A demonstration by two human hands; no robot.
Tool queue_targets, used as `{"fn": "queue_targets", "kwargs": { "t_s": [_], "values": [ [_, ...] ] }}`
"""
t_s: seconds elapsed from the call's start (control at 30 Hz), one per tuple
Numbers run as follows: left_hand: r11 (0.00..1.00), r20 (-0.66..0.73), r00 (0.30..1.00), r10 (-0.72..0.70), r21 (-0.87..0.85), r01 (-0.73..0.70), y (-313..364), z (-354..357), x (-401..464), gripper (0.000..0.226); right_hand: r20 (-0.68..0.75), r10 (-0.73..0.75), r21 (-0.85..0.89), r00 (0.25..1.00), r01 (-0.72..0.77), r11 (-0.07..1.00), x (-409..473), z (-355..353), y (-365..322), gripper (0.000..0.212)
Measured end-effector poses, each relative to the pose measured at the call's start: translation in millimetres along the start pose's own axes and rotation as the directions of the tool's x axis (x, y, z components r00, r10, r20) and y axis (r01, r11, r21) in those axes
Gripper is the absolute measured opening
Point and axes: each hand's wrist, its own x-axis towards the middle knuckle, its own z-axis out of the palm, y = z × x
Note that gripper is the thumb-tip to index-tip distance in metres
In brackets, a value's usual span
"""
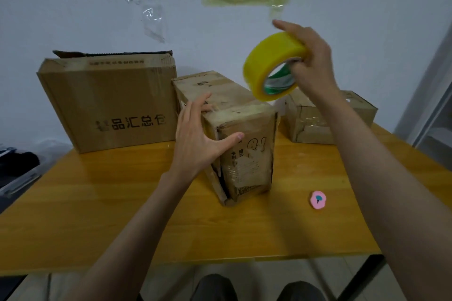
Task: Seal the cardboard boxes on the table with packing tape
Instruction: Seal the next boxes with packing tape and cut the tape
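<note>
A long worn cardboard box [247, 149] lies mid-table, one end facing me. My left hand [195, 139] rests on its left top edge, fingers straight on top, thumb pressed against the near end face. My right hand [310, 56] grips a yellow roll of packing tape [271, 66] in the air above the box's far right end, fingers through the core. A big printed box [110, 102] stands at the back left. A third, smaller box [315, 120] lies at the back right, partly hidden by my right forearm.
A small pink round object [318, 199] lies on the wooden table [97, 215] near my right forearm. Strips of tape and a sheet of paper are stuck on the wall behind. A dark bin sits on the floor at the left.
</note>
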Motion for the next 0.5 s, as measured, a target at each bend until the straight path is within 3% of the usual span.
{"fn": "queue_targets", "kwargs": {
  "t_s": [0.07, 0.2, 0.5],
  "values": [
    [1.000, -0.003, 1.000, -0.002, 0.005, 0.002, 0.8, 1.5, 2.1, 0.100, -0.113, 0.038, -0.064, 0.993, -0.046, 0.997, -6.5, -7.5, 15.4, 0.073],
    [1.000, -0.012, 1.000, 0.013, -0.006, -0.013, -2.1, 4.6, 2.3, 0.097, -0.245, 0.133, -0.006, 0.960, -0.139, 0.990, -16.5, 1.8, 27.9, 0.045],
    [0.999, 0.011, 1.000, 0.020, 0.028, -0.021, 1.4, 5.9, 4.4, 0.096, -0.225, -0.005, -0.148, 0.974, -0.029, 0.989, 0.2, 5.8, 38.1, 0.051]
  ]
}}
